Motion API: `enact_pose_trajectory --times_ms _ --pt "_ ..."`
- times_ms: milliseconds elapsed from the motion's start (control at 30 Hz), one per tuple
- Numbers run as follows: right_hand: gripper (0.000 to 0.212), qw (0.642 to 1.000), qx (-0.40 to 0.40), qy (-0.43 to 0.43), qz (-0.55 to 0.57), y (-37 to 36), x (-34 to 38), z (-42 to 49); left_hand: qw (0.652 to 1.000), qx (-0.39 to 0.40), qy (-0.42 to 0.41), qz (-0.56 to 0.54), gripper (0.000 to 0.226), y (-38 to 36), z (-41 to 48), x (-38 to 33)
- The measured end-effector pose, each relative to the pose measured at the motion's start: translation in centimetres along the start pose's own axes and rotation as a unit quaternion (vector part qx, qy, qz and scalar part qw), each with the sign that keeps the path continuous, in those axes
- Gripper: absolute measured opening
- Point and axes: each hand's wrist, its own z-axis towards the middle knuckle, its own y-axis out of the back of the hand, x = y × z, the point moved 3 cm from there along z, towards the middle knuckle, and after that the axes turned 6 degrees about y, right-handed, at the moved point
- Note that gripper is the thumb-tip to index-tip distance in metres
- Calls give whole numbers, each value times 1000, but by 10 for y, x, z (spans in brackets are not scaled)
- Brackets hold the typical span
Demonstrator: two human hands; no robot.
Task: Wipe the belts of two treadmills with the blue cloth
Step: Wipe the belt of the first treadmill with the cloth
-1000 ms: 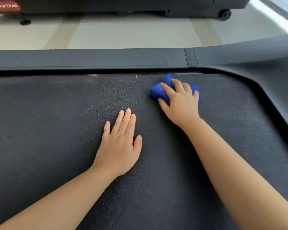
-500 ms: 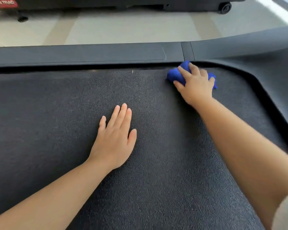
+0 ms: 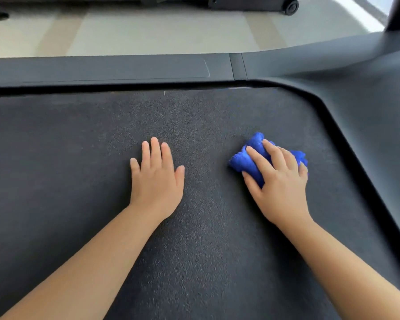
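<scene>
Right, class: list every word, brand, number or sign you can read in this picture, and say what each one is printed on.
None can be read.
The treadmill belt, its side rail and the blue cloth show no print.
The small white tick at the belt's far edge is a mark, not a letter or number.

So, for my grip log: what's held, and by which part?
The right hand grips the bunched blue cloth from above; the left hand holds nothing, flat on the belt.

2 bare forearms [image 3: 97, 262], left hand [image 3: 156, 183], right hand [image 3: 278, 183], both bare to the fingertips
</scene>
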Motion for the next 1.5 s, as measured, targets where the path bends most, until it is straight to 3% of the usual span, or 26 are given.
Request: enact_pose_trajectory --times_ms 100,300,567,767,867,1067,1267,1500 --pt "50 1000 -10 -6 1 -1 -1 -2 998 8 -69 -12 60 -1 2 -57" --pt "50 999 -39 30 7 -5 -16 27 999 -19 -46 -20 59 -14 5 -84" --pt "52 994 72 -81 -34 -35 -55 156 999 -26 -40 -12 62 -10 4 -82" --pt "46 1000 -29 2 -7 -3 -35 41 999 -12 -48 -19 60 -9 4 -82" --pt "49 999 -32 29 -13 15 -34 -11 998 -15 -50 -24 60 -9 4 -83" --pt "48 1000 -13 -6 -18 2 -67 51 999 -14 -45 -20 60 -11 5 -83" --pt "51 995 67 -56 -47 -15 -109 128 999 -11 -43 -18 59 -10 6 -81" --pt "51 999 -21 -25 -38 11 -79 23 999 -8 -44 -18 60 -10 6 -81"
